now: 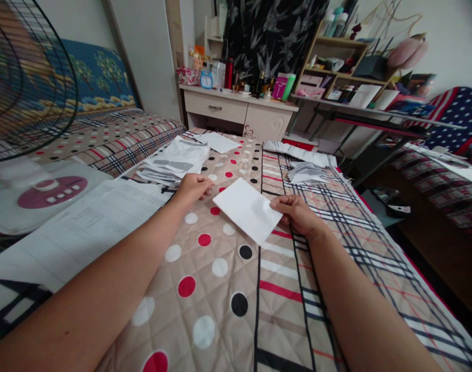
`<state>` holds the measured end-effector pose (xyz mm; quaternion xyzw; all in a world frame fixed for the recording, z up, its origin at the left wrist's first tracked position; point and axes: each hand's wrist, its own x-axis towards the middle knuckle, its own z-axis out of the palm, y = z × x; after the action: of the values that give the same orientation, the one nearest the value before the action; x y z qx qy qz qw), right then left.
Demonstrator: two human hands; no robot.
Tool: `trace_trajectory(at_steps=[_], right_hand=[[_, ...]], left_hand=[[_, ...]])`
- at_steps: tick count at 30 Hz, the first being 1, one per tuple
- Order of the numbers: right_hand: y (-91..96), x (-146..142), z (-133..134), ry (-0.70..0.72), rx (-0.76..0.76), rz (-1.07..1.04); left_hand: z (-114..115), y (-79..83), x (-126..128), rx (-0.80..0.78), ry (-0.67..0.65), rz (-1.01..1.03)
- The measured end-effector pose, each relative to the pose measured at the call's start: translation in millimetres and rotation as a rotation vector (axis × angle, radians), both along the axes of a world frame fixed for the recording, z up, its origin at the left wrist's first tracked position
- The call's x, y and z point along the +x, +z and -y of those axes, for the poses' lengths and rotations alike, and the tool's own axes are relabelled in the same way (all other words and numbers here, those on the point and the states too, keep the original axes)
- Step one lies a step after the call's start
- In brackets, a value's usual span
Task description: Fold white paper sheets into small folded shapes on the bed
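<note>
My right hand [295, 213] pinches a blank white piece of paper [248, 209] by its right corner, thumb on top. The paper looks flat and a little stiff, tilted just above the dotted bedspread [220, 310]. To its left, my left hand [196, 187] has its fingers curled closed, with nothing visible in them and a gap between it and the paper. Beyond that hand lies a loose stack of papers [177, 160], with a white sheet [218, 142] behind it. A smaller pile of folded papers [307, 172] rests on the plaid part, past my right hand.
A fan [30, 77] stands at the left, its base over a large printed sheet [80, 227]. A long white folded strip [300, 153] lies at the bed's far end. Behind are a cluttered cabinet [220, 109] and a desk with shelves [336, 62].
</note>
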<state>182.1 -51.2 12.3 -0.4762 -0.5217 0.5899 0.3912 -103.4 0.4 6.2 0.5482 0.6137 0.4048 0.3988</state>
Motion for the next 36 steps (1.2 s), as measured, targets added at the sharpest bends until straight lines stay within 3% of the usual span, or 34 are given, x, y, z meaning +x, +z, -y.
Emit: trace_trajectory(at_steps=[2, 5, 8, 13, 17, 21, 25, 29, 31, 33, 36], right_hand=[[-2.2, -6, -3, -0.205, -0.011, -0.104], [-3.6, -18, -4, -0.469, 0.013, -0.174], [-3.8, -26, -2, -0.557, 0.069, -0.184], [-4.7, -29, 1, -0.404, 0.087, -0.251], [-4.8, -31, 1, -0.250, 0.086, -0.341], [-5.6, -34, 3, -0.223, 0.145, -0.296], [-9.3, -35, 4, -0.256, 0.223, -0.023], [-11.5, -30, 1, -0.341, 0.529, 0.383], [-11.3, -25, 0, -0.286, 0.624, 0.482], [-11.6, -20, -1, -0.155, 0.561, 0.470], [-13.8, -16, -1, -0.042, 0.389, 0.380]], left_hand=[[0, -3.0, 2, 0.110, 0.027, 0.026], [6, -6.4, 13, 0.402, -0.108, -0.071], [17, -7.7, 29, 0.593, -0.301, -0.226], [26, -7.6, 44, 0.694, -0.475, -0.266], [25, -5.9, 43, 0.581, -0.410, -0.077], [28, -2.3, 41, 0.431, -0.328, 0.023], [31, -1.4, 42, 0.428, -0.375, 0.002], [27, -7.2, 37, 0.485, -0.402, -0.187], [24, -10.0, 33, 0.534, -0.408, -0.299], [23, -11.1, 31, 0.549, -0.447, -0.339], [23, -10.4, 30, 0.388, -0.517, -0.257]])
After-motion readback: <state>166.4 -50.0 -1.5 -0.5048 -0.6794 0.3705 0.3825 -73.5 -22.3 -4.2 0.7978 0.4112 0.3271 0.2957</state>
